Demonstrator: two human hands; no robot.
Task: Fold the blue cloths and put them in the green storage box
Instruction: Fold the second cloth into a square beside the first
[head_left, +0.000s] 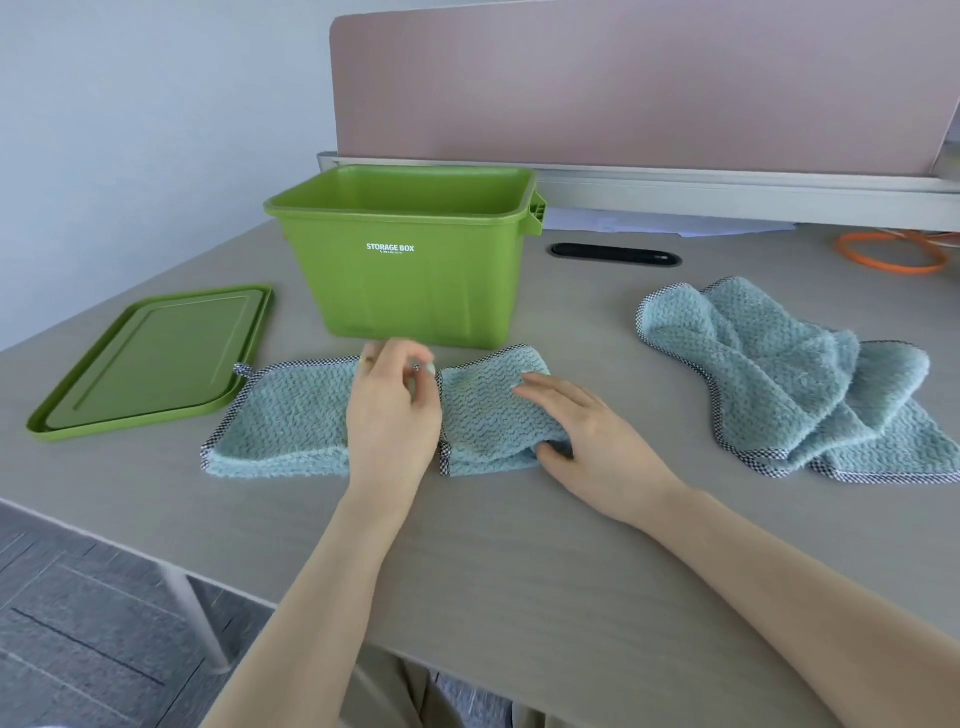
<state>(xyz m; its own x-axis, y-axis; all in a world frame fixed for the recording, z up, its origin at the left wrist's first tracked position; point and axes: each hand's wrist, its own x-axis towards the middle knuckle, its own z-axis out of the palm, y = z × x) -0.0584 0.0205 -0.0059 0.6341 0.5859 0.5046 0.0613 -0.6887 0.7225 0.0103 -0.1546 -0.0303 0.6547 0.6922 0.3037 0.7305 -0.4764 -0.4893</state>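
Both hands work at one blue cloth (291, 421) lying flat on the desk (519, 561) just in front of the green box (410, 270). The left hand (392, 415) hangs over the cloth's middle, fingers curled and blurred, fingertips bunched near a checked hem; whether they actually pinch the hem cannot be told. The right hand (582, 431) lies on the cloth's right part, fingers straight and spread flat across the top, thumb tucked under the near edge where the fabric bunches. That right part is doubled over, its checked hem running front to back beside the left hand. The cloth's left part lies flat, with a small loop at its far left corner.

The box stands upright and open, white lettering "STORAGE BOX" on its near wall; nothing shows inside from this angle. Its lid (150, 358) rests flat on the desk to the left, just beside the cloth's loop corner.

Well to the right, a heap of blue cloths (789, 379) lies crumpled and unfolded, hems overlapping; how many are in it cannot be told.

Beyond the box sit a dark cable slot (615, 254) in the desk, an orange cord (888, 252) coiled at far right, and a pink divider (649, 83) along the back edge.
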